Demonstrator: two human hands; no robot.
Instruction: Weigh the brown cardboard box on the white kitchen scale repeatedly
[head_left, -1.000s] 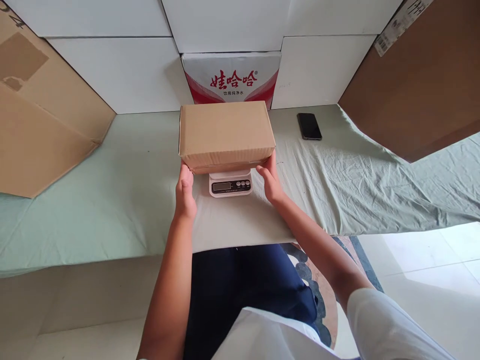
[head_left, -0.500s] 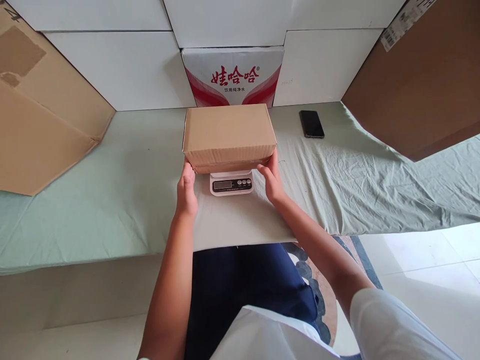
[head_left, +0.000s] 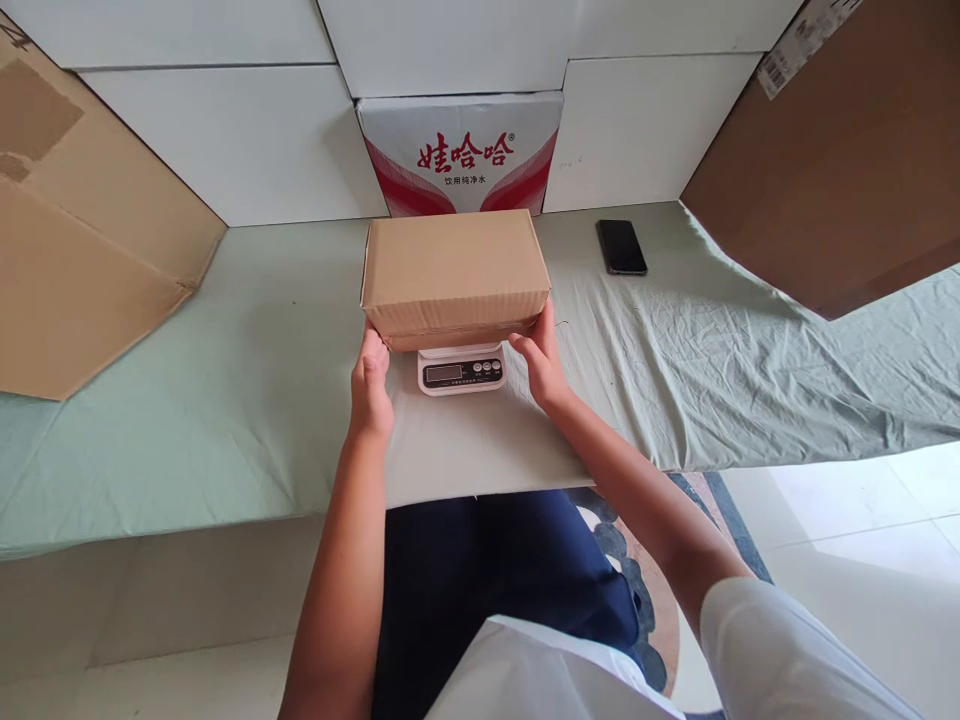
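Observation:
A closed brown cardboard box (head_left: 457,260) sits over a small white digital kitchen scale (head_left: 462,388), hiding the scale's platform. Only the scale's front shows, with its display and round buttons; no reading can be made out. My left hand (head_left: 371,385) grips the box at its lower left front corner, thumb up and the other fingers out of sight beneath or behind. At the lower right front corner my right hand (head_left: 541,358) holds the box, its thumb along the lower front edge. Whether the box rests fully on the scale cannot be told.
A pale green cloth (head_left: 292,420) covers the table. To the right lies a black smartphone (head_left: 622,247). Behind the box stands a white and red printed carton (head_left: 461,155) against white panels. Large cardboard pieces flank the table at left (head_left: 105,240) and right (head_left: 832,170).
The view has shifted very slightly. Both hands keep the same hold on the box, and the box stays over the scale.

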